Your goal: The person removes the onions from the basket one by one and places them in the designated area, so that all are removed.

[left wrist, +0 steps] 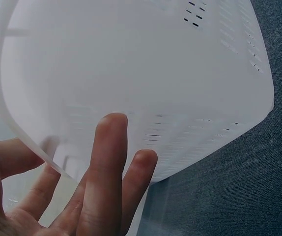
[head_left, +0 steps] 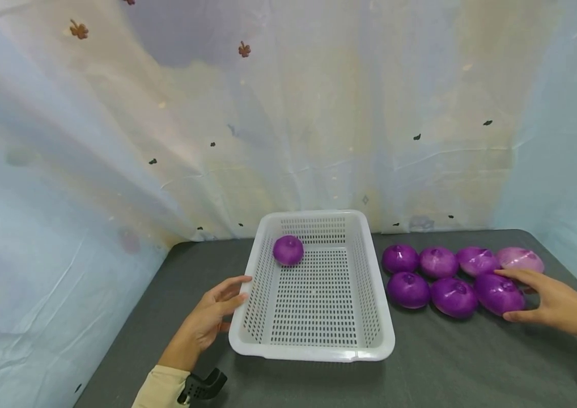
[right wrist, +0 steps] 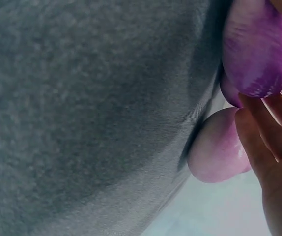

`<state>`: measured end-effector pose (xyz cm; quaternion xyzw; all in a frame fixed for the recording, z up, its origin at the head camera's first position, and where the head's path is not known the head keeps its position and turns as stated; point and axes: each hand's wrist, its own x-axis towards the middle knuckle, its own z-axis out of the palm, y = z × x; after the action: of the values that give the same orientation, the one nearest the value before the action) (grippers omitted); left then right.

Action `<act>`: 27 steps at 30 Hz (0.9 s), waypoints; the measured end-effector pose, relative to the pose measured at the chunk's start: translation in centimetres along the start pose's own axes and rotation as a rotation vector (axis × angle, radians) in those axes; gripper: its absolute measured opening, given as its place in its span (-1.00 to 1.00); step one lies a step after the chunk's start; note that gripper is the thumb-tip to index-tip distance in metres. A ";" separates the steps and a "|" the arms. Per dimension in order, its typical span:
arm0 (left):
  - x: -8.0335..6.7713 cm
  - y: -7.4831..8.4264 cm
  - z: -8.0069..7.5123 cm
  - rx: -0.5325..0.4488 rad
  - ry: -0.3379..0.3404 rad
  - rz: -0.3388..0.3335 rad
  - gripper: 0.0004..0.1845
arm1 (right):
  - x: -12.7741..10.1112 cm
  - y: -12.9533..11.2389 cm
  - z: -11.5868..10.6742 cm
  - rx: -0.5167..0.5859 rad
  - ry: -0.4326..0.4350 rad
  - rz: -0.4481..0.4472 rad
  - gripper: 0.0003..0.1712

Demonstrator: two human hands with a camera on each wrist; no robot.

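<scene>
A white perforated plastic basket (head_left: 314,354) stands on the dark table, with one purple onion (head_left: 288,250) inside at its back left. My left hand (head_left: 212,311) holds the basket's left rim; in the left wrist view its fingers (left wrist: 109,162) lie along the outer wall. On the right, my right hand (head_left: 556,300) grips the rightmost onion of the front row (head_left: 497,293), thumb in front and fingers behind. That onion also shows in the right wrist view, its purple skin (right wrist: 259,54) glossy. Beside the fingers there is a paler pink onion (right wrist: 217,147).
Several other purple onions stand in two rows right of the basket, among them a front-row onion (head_left: 408,289) close to its wall. A grey-black cloth (head_left: 446,362) covers the table. Patterned curtains (head_left: 309,113) hang behind and at both sides.
</scene>
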<state>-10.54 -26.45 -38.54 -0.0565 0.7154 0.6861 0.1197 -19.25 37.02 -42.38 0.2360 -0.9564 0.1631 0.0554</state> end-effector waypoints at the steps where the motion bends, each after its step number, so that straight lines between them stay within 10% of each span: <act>1: 0.0 0.0 0.0 0.001 -0.001 0.000 -0.36 | -0.1 0.1 0.1 0.003 0.006 -0.006 0.02; 27: 0.1 0.0 0.1 0.016 0.012 -0.002 -0.35 | 0.2 -0.6 -0.3 0.028 0.005 0.010 0.04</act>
<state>-10.59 -26.38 -38.56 -0.0604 0.7216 0.6797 0.1167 -19.16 36.55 -41.85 0.2315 -0.9550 0.1772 0.0539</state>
